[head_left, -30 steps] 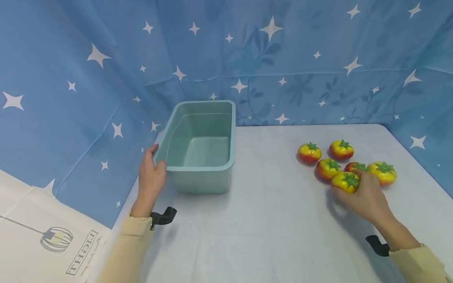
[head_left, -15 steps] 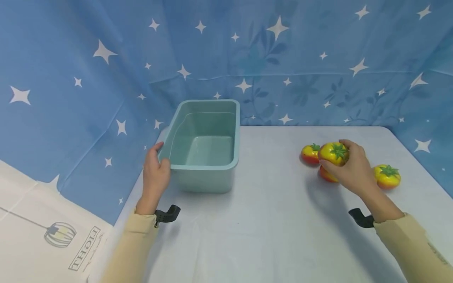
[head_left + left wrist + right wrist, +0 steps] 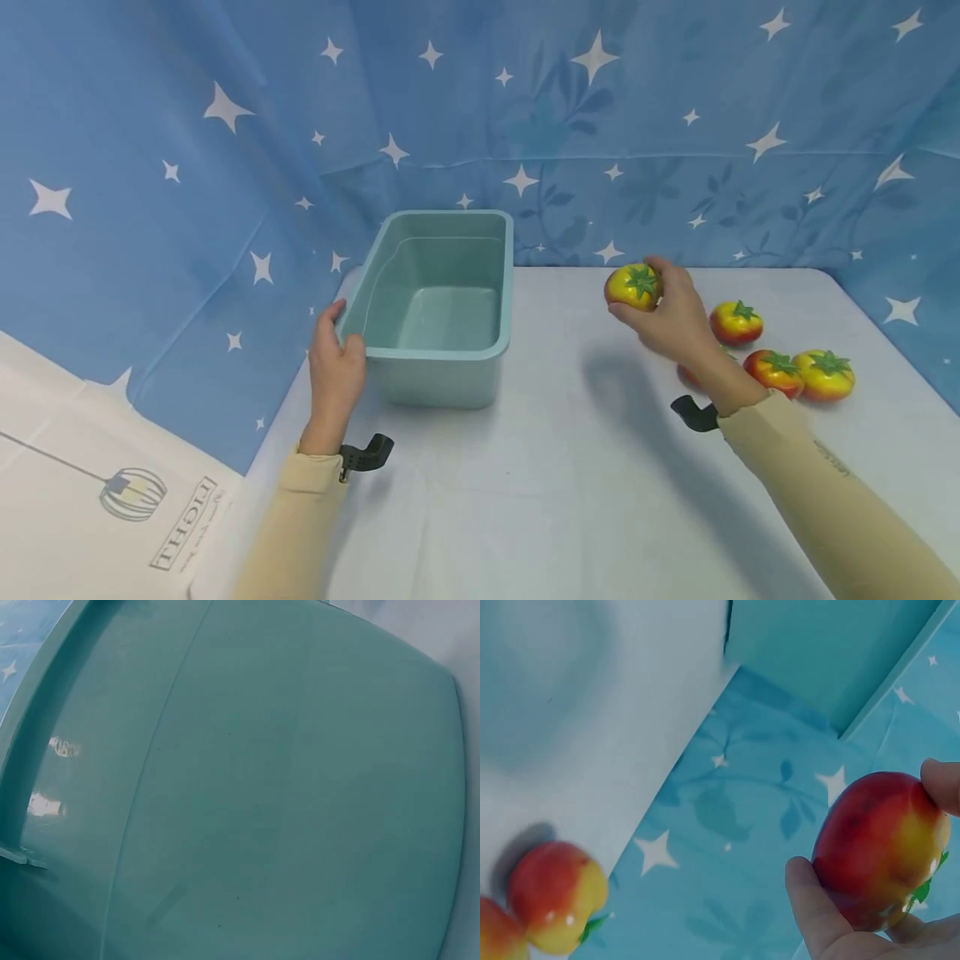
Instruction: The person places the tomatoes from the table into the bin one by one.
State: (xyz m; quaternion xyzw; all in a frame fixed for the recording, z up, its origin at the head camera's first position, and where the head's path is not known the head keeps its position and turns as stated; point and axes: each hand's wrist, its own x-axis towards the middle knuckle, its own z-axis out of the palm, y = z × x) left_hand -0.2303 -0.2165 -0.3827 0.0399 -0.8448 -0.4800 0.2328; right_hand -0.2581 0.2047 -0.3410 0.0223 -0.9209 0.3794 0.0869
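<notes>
A toy tomato, glossy yellow and red with a green leafy top, is held up off the table in my right hand. In the right wrist view, thumb and fingers pinch this tomato from opposite sides. My left hand holds the near left corner of a teal plastic tub, which stands upright with nothing visible inside. The tub's wall fills the left wrist view, where no fingers show. More tomatoes lie at right: one behind, one red, one yellow, and one partly hidden under my right wrist.
A white-covered table carries everything. Blue curtain with white stars hangs along its back edge and left side. White table surface lies between the tub and the tomatoes.
My right hand has lifted the nearest tomato from the group and carried it left and away from me, toward the tub. My left hand stays at the tub's corner.
</notes>
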